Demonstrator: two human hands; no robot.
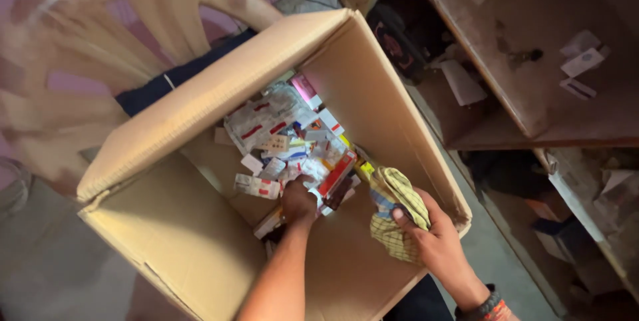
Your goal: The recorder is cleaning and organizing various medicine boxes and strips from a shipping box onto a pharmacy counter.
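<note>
An open cardboard box [200, 101] stands below me, tilted, with several small white, red and pink packets and cartons [279, 131] heaped at its bottom. My left hand [299, 200] reaches down into the box and closes on the packets near a red carton [337, 173]; what exactly it grips is hidden by the hand. My right hand [432, 238] hovers at the box's right rim, gripping a crumpled yellow checked cloth [394, 211]. A dark band sits on my right wrist.
A pale plastic chair [100, 48] stands behind the box on the left. Brown wooden shelves [532, 75] with a few small cards rise on the right, dark items and papers beneath them. Grey floor lies under the box.
</note>
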